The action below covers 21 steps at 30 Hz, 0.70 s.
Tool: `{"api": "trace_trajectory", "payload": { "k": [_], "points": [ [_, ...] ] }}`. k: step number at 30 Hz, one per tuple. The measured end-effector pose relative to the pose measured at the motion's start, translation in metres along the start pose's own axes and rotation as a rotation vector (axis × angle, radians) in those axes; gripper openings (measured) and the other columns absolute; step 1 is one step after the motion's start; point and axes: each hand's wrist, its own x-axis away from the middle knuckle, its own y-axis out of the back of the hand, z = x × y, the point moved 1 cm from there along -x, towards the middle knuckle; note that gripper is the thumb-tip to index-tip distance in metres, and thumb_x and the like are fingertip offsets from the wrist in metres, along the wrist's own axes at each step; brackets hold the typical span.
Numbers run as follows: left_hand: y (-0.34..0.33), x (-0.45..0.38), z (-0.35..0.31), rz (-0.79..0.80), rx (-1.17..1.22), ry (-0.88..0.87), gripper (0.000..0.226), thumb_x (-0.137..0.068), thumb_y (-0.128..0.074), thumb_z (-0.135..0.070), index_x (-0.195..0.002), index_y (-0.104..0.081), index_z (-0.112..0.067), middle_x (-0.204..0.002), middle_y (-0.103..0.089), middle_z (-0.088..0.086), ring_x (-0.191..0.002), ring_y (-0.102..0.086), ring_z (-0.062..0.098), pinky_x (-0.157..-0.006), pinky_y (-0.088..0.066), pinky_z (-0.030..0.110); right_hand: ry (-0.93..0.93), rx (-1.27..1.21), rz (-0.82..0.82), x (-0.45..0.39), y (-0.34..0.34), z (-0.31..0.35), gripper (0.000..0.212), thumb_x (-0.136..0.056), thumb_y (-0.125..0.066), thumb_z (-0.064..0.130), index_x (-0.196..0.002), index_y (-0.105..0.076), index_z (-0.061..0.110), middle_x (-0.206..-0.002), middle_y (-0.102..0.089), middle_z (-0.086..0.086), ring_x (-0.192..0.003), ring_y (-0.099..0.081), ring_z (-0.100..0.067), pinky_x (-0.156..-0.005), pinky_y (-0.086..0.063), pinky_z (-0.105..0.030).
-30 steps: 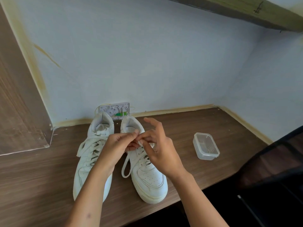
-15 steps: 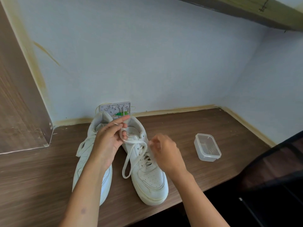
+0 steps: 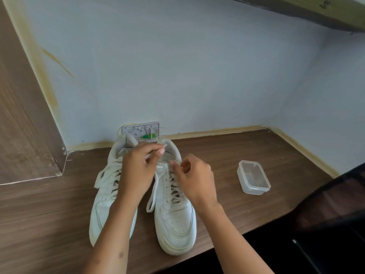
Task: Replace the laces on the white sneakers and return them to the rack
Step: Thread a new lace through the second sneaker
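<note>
Two white sneakers stand side by side on the wooden shelf [image 3: 227,159], toes toward me. The left sneaker [image 3: 102,198] is partly covered by my left forearm. Over the collar of the right sneaker [image 3: 173,218], my left hand [image 3: 138,171] pinches a strand of the white lace [image 3: 153,192], lifted above the tongue. A loose loop of that lace hangs down between the shoes. My right hand [image 3: 195,178] hovers over the right shoe's top eyelets with fingers curled; whether it grips lace is hidden.
A clear plastic container [image 3: 253,177] sits on the shelf to the right. A white wall socket plate [image 3: 141,131] with a green part is behind the heels. A wooden panel [image 3: 21,115] rises at left; the shelf's front edge runs below the toes.
My hands, joined over the right shoe's tongue a second ago, have parted. The left hand drew the lace up toward the heel. The right hand shifted right, then back toward the eyelets.
</note>
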Motion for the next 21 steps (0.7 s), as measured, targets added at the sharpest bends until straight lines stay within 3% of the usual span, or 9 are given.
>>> {"api": "trace_trajectory", "payload": {
  "k": [5, 8, 11, 13, 17, 21],
  "points": [
    [-0.026, 0.009, 0.006, 0.066, -0.16, -0.05, 0.017, -0.09, -0.066, -0.016, -0.105, -0.075, -0.015, -0.095, -0.071, -0.005, -0.088, -0.064, 0.007, -0.075, -0.052, 0.02, -0.048, -0.038, -0.006, -0.001, -0.012, 0.003, 0.041, -0.091, -0.055, 0.05, -0.071, -0.057, 0.014, -0.065, -0.063, 0.001, -0.06, -0.059, -0.017, -0.057, -0.049, -0.033],
    [-0.032, 0.009, 0.009, 0.073, -0.214, -0.085, 0.019, -0.088, -0.069, -0.01, -0.106, -0.075, -0.012, -0.092, -0.072, 0.0, -0.085, -0.062, 0.016, -0.072, -0.055, 0.028, -0.123, -0.206, 0.017, -0.004, -0.008, -0.006, 0.035, -0.091, -0.058, 0.031, -0.063, -0.057, 0.01, -0.057, -0.061, -0.002, -0.05, -0.053, -0.013, -0.053, -0.046, -0.031],
    [-0.036, 0.009, 0.007, 0.098, -0.275, -0.118, 0.016, -0.086, -0.07, -0.007, -0.101, -0.076, -0.011, -0.088, -0.072, 0.0, -0.082, -0.051, 0.01, -0.069, -0.046, 0.017, -0.185, -0.423, 0.061, -0.006, -0.001, -0.018, 0.026, -0.092, -0.059, 0.017, -0.07, -0.07, 0.011, -0.064, -0.071, 0.0, -0.062, -0.069, -0.013, -0.067, -0.059, -0.033],
    [-0.037, 0.009, 0.003, 0.095, -0.313, -0.129, 0.014, -0.086, -0.07, -0.005, -0.098, -0.075, -0.008, -0.086, -0.072, 0.002, -0.082, -0.048, 0.009, -0.067, -0.04, 0.017, -0.21, -0.513, 0.078, -0.006, -0.001, -0.023, 0.022, -0.094, -0.06, 0.015, -0.079, -0.074, 0.007, -0.071, -0.074, -0.002, -0.07, -0.073, -0.016, -0.075, -0.06, -0.037],
    [-0.035, 0.008, 0.0, 0.09, -0.351, -0.132, 0.012, -0.082, -0.074, -0.005, -0.093, -0.075, -0.008, -0.082, -0.071, 0.002, -0.078, -0.052, 0.013, -0.066, -0.039, 0.023, -0.225, -0.564, 0.074, -0.006, -0.004, -0.025, 0.021, -0.094, -0.061, 0.015, -0.081, -0.075, 0.006, -0.074, -0.075, -0.003, -0.071, -0.073, -0.016, -0.076, -0.061, -0.036],
    [-0.033, 0.009, 0.005, 0.106, -0.368, -0.17, 0.014, -0.081, -0.074, -0.001, -0.09, -0.076, -0.01, -0.079, -0.07, -0.002, -0.076, -0.044, 0.01, -0.066, -0.033, 0.014, -0.218, -0.572, 0.07, -0.006, -0.003, -0.025, 0.021, -0.094, -0.061, 0.015, -0.082, -0.074, 0.005, -0.074, -0.075, -0.003, -0.07, -0.073, -0.015, -0.073, -0.061, -0.031]
  ]
}}
